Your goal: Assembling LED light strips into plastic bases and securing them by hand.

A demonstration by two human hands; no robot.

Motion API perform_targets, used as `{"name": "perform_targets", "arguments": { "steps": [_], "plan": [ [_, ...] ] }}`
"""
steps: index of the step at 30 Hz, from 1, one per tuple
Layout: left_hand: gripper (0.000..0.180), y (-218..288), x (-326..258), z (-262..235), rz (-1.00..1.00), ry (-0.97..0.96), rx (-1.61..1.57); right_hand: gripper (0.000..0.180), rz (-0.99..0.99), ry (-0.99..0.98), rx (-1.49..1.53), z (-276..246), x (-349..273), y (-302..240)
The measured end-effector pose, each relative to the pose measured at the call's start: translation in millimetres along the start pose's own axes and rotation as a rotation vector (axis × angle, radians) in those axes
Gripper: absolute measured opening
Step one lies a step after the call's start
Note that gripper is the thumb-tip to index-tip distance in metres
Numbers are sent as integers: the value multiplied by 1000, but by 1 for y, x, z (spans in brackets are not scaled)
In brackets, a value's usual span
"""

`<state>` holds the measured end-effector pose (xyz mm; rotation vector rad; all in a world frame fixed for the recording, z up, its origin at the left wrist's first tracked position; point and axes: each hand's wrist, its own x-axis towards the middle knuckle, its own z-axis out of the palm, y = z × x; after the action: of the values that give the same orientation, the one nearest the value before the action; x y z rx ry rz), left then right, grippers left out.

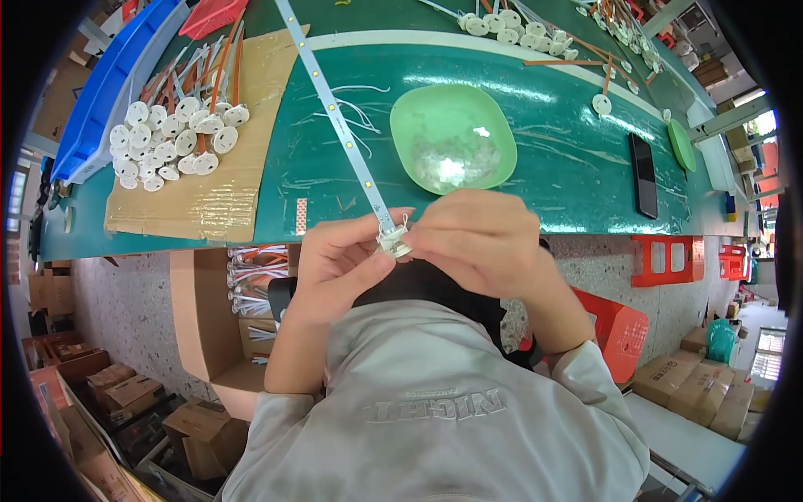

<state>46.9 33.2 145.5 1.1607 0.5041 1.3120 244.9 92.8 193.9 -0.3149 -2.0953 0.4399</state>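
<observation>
A long narrow LED strip (332, 107) with small yellow chips slants from the far edge of the table toward me. At its near end is a small white end cap (393, 243) with a thin wire loop. My left hand (339, 263) is closed around this cap, thumb and fingers pinching it from the left. From the right, my right hand (485, 241) is closed too, its thumb and fingertips pinched at the cap's edge. Whether they also hold a tiny part is hidden. Just beyond my right hand stands a light green bowl (456, 100) with small clear pieces in it.
On a cardboard sheet (238, 180) at left lies a heap of round white caps (171, 138) with wires. More wired caps (519, 32) lie at the far side. A black phone (642, 176) rests at right. Below the table edge stand a cardboard box (196, 314) and red stools (615, 326).
</observation>
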Motion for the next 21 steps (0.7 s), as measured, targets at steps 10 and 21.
{"name": "perform_targets", "arguments": {
  "steps": [10, 21],
  "plan": [
    [38, -10, 43, -49, 43, 318, 99, 13, 598, -270, -383, -13, 44, 113],
    [39, -7, 40, -40, 33, 247, 167, 9, 675, -293, -332, 1, 45, 123]
  ]
}}
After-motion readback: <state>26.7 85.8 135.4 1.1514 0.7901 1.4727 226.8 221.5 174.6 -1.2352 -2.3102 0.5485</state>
